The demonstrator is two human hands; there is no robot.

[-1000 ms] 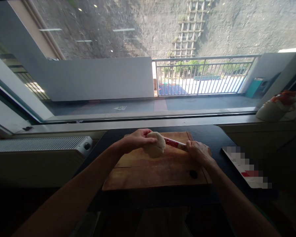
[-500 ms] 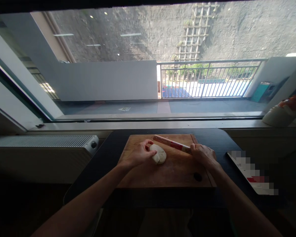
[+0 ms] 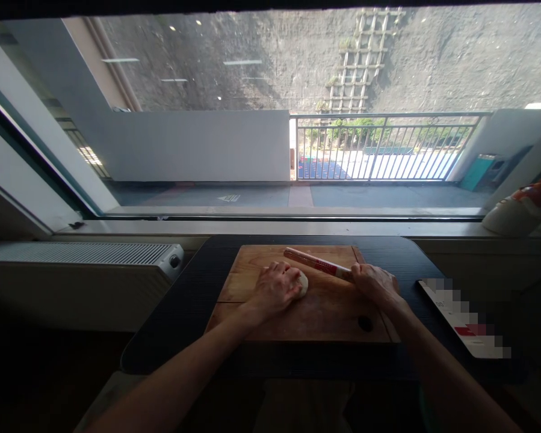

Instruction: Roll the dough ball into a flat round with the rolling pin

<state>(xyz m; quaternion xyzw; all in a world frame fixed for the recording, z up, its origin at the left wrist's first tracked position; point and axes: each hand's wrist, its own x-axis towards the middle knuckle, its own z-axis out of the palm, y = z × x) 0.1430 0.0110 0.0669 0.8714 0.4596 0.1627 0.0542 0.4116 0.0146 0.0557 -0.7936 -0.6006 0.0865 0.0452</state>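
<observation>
On a wooden cutting board (image 3: pixel 324 313) rests a pale lump of dough (image 3: pixel 303 284). My left hand (image 3: pixel 277 287) lies over the dough with curled fingers and covers most of it; only its right edge shows. My right hand (image 3: pixel 373 281) is closed around one end of a rolling pin (image 3: pixel 313 261), which slants up and left across the board behind the dough. The pin has a red printed patch near my right hand and looks wrapped in clear film. Its far end reaches the back of the board.
The board sits on a dark table (image 3: pixel 175 319) below a window sill (image 3: pixel 270 227). A flat white card or tablet, partly blurred out (image 3: pixel 451 319), lies at the table's right. A white radiator (image 3: pixel 80 270) stands left, and a white pot (image 3: pixel 509 215) sits on the sill's right end.
My left hand has moved from the dough's left side to on top of it, covering most of it. My right hand and the rolling pin stay nearly in place; the view shifts slightly.
</observation>
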